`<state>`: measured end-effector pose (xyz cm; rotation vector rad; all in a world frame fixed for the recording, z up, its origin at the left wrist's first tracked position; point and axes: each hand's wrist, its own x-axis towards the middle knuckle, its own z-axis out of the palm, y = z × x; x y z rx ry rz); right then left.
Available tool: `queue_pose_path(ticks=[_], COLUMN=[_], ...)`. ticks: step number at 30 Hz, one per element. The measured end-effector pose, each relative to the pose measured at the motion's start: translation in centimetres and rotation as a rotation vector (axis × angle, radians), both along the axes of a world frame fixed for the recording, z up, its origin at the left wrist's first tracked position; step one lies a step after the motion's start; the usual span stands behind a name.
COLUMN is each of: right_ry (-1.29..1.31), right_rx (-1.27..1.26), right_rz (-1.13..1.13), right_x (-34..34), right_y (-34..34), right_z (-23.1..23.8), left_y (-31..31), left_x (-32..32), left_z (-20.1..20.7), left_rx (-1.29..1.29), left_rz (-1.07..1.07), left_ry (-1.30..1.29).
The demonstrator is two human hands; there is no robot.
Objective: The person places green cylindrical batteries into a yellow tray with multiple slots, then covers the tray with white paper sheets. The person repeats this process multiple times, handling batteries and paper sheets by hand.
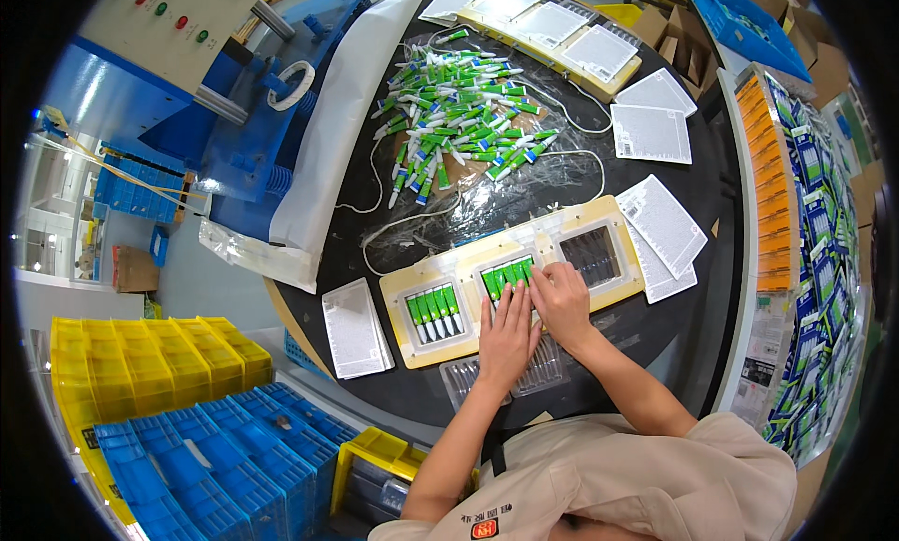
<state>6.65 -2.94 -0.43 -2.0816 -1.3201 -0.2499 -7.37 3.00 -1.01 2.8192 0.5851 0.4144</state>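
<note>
A long pale yellow tray with three windows lies across the near part of the round black table. Its left window holds a row of small green and white tubes. More green tubes fill the middle window, partly hidden under my hands. My left hand lies on them, fingers stretched out flat. At the right edge of that row my right hand has its fingers bent and together; whatever they pinch is hidden. In the right window sits a clear plastic blister without tubes.
Beyond the tray spreads a heap of loose tubes. White printed cards lie left and right. Clear blisters sit below my hands. A second tray carries cards at the back. White cords cross the table; a blue machine stands left.
</note>
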Motion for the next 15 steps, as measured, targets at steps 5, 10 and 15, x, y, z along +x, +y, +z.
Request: queue_pose_path(ticks=[5,10,15], right_ry=[0.126,0.108,-0.288], right_rx=[0.003,0.139,-0.285], right_rz=[0.122,0.06,0.13], right_x=[1.9,13.1,22.0], right_y=[-0.4,4.9,12.8], right_z=[2.1,4.0,0.5], left_y=[-0.3,4.1,13.7], left_x=[0.0,3.1,14.4], left_z=[0.9,3.3,2.2], left_rx=[-0.048,0.007,-0.033], left_rz=[0.012,0.054,0.185], left_ry=[0.027,-0.249,-0.24])
